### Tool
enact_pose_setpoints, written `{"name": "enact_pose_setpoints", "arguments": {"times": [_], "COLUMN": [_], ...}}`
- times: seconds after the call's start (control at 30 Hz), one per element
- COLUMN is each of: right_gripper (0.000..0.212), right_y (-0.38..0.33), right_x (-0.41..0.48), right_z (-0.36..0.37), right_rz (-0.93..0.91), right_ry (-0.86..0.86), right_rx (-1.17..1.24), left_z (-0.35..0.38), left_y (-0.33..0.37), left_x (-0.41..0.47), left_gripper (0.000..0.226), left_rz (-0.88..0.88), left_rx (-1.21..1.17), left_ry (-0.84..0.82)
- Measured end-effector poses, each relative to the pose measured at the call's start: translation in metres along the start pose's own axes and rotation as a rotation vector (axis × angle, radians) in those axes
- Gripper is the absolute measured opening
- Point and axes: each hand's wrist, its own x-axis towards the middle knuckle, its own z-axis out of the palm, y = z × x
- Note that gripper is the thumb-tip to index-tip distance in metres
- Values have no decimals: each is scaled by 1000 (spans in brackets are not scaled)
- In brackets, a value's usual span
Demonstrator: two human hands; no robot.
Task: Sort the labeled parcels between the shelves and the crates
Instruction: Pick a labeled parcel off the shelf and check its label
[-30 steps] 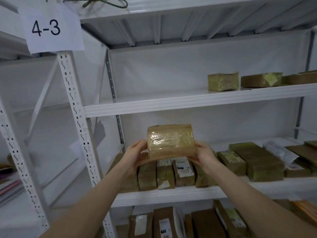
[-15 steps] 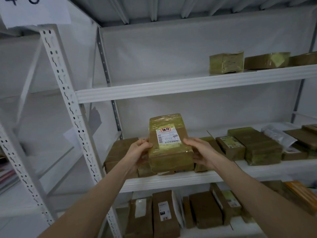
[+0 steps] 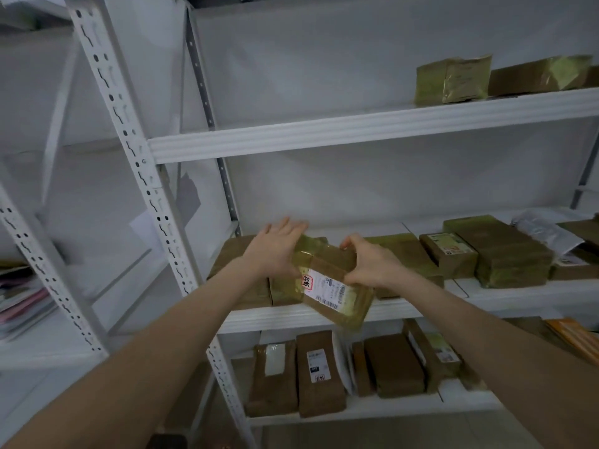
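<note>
Pressing far end of labeled parcel (image 3: 330, 283) with flat left hand (image 3: 275, 251); gripping right edge with curled right hand (image 3: 369, 264); long axis far-left to near-right, overhanging middle shelf (image 3: 486, 298).

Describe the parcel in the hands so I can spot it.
White rack, middle shelf, left end. Between the left hand and right hand is a tape-wrapped parcel. Unlike its flat neighbours, it tilts over the front edge and shows a red-bordered sticker.
</note>
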Motion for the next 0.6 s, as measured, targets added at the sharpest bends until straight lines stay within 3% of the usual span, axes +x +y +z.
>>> {"name": "enact_pose_setpoints", "arguments": {"times": [0.1, 0.23, 0.3, 0.37, 0.47, 0.6], "right_gripper": [67, 70, 69, 69, 81, 76], "right_y": [-7, -3, 2, 9, 21, 23], "right_x": [3, 3, 3, 4, 1, -7], "right_z": [5, 20, 31, 38, 47, 69], "right_rz": [-79, -126, -140, -81, 121, 313], "right_ry": [-45, -97, 0, 206, 288, 27], "right_rx": [-101, -164, -169, -117, 81, 634], "left_z": [14, 35, 47, 58, 73, 85], "left_y": [4, 5, 3, -1, -8, 1], "left_x": [2, -4, -12, -21, -34, -50], "left_gripper": [96, 66, 59, 57, 54, 52], "left_rz": [-9, -72, -145, -317, -594, -756], "left_rx": [20, -102, -173, -340, -826, -1261], "left_ry": [-188, -198, -166, -138, -115, -96]}}
